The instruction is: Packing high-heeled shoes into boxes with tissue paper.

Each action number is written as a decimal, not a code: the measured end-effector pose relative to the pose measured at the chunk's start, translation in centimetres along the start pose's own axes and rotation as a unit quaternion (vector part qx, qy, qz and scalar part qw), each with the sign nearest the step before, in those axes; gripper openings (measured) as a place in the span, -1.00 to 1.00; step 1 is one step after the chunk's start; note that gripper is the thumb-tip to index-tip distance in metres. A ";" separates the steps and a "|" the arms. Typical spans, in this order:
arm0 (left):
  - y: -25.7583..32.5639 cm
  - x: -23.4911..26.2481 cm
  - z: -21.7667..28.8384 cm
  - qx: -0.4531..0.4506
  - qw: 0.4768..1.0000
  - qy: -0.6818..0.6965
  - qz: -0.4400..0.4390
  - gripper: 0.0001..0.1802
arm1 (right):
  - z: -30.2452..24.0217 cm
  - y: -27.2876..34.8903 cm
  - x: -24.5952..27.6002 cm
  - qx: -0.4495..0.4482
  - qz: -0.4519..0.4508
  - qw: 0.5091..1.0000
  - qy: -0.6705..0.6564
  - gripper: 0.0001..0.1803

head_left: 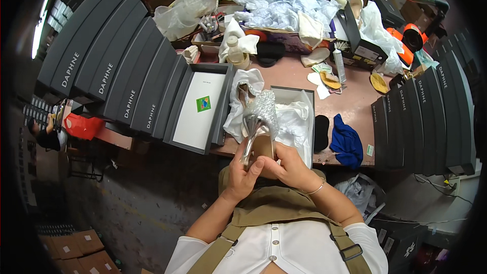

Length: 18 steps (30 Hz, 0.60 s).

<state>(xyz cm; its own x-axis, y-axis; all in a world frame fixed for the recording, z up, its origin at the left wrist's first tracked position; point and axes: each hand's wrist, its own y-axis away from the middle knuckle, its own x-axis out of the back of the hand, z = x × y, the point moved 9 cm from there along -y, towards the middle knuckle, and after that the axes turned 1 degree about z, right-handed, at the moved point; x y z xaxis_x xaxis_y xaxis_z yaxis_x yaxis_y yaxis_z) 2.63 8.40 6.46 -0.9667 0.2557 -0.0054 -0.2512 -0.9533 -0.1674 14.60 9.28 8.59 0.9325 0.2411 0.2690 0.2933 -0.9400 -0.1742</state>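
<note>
A silver, glittery high-heeled shoe [264, 107] is held up in front of my body, over the table's front edge. My left hand [241, 176] is closed round its heel side. On the other side, my right hand [293, 169] grips the same shoe, thumb laid across toward the left hand. Just beyond lies a second shoe [244, 93], partly wrapped in white tissue paper [234, 122]. Behind my right hand stands an open grey shoe box [311, 116] with white tissue [293, 122] inside. The held shoe hides part of both.
An open box with a white inside [195, 122] and a green sticker [203, 104] stands left, beside a row of dark shoe boxes [119, 73]. More boxes [421, 122] line the right. A blue cloth [347, 141], a glue tube [339, 66] and a bottle [235, 50] lie about the pink table.
</note>
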 end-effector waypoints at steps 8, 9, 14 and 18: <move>0.0 0.7 0.4 0.046 0.998 0.008 0.041 -0.34 | 2.3 0.5 -1.7 -0.093 -0.055 0.985 -0.136 -0.67; 0.0 0.6 0.3 0.050 0.998 0.018 0.032 -0.35 | 2.8 0.8 -2.0 -0.112 -0.065 0.979 -0.160 -0.67; -0.5 0.5 -0.8 0.103 0.993 0.050 -0.016 -0.42 | 3.4 1.4 -2.8 -0.116 -0.058 0.940 -0.316 -0.62; -0.6 0.1 -1.1 0.123 0.991 0.046 -0.028 -0.47 | 3.6 1.8 -2.9 -0.126 -0.056 0.931 -0.337 -0.60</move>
<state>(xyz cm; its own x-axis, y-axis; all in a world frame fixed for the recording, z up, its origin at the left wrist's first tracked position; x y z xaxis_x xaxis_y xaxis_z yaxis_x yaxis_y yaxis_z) 2.75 9.14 5.49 -0.9455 0.3112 -0.0957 -0.3186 -0.9449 0.0755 13.17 7.77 4.10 0.8446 0.3574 -0.3987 0.4168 -0.9062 0.0706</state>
